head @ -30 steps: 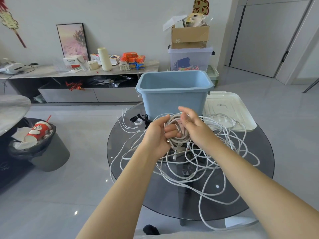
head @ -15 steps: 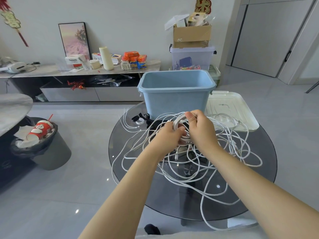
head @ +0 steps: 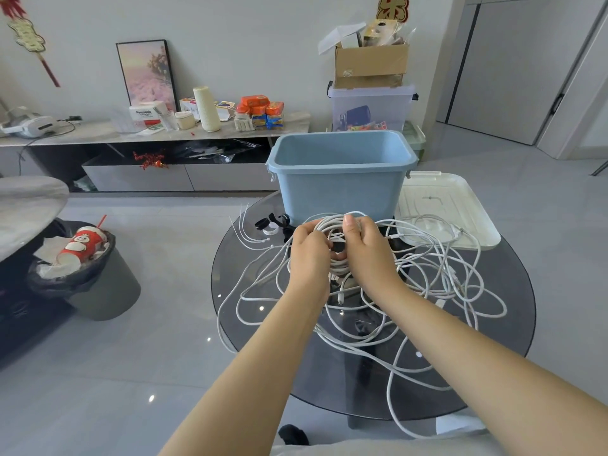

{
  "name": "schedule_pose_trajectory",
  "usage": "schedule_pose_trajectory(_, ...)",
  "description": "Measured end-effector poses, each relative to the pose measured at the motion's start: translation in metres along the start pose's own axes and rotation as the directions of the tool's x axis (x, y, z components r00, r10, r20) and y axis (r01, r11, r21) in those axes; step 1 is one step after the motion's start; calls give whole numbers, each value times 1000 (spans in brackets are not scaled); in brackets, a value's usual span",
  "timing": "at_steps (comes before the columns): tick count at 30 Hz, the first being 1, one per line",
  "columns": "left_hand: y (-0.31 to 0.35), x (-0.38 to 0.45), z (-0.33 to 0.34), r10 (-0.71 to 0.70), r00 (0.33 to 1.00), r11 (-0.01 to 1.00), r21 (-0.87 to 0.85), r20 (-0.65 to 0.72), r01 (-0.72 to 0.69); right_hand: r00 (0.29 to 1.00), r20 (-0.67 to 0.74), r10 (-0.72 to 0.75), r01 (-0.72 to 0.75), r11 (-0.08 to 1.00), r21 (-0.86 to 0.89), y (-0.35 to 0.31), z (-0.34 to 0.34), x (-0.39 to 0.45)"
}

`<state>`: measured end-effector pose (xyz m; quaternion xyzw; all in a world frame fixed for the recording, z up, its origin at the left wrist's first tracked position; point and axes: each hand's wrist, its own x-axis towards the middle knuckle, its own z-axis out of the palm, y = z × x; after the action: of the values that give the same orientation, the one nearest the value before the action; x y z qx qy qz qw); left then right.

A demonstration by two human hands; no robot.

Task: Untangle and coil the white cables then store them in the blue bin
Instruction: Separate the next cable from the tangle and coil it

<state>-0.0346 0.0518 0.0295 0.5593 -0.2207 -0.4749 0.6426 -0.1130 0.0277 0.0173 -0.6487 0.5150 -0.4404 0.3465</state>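
Left hand (head: 309,248) and right hand (head: 365,245) both pinch the coil (head: 332,225); keep loops even, feeding slack toward the bin (head: 339,182) at 12 o'clock.

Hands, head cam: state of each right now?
Left hand: grip closed on the coiled white cable.
Right hand: grip closed on the same coil.

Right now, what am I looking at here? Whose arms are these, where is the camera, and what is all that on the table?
No machine here: a person wears a camera on the head, looking down at their own arms. The left hand and right hand both grip a small coil of white cable. Below it, loose white cables sprawl over a round dark glass table. Behind stands an open blue bin, with a white lid beside it.
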Motion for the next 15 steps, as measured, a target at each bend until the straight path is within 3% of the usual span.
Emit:
schedule_pose_trajectory(3, 1, -3, 3, -25, 996, 999, -21, 90, 27, 996, -69, -58, 53, 996, -65, 2, -4, 5)
schedule_pose_trajectory(5, -2, -2, 3, 42, 986, 997, 54, 160, -51, 989, -126, -73, 66, 996, -58, 4, -8, 9)
schedule_pose_trajectory(6, -1, -3, 3, 107, 976, 970, 194, 192, -145, 986, -148, -79, 73, 996, -47, 4, -10, 12)
schedule_pose_trajectory(9, -5, -8, 3, 310, 920, 730, 560, 242, -393, 982, -165, -86, 79, 996, -51, 6, -13, 15)
schedule_pose_trajectory(12, -7, -8, 4, 376, 904, 664, 620, 205, -417, 991, -96, -94, 84, 991, -101, 9, -10, 14)
schedule_pose_trajectory(15, -7, -6, 0, 390, 891, 602, 668, 231, -437, 981, -39, -192, 183, 968, -169, 14, -11, 14)
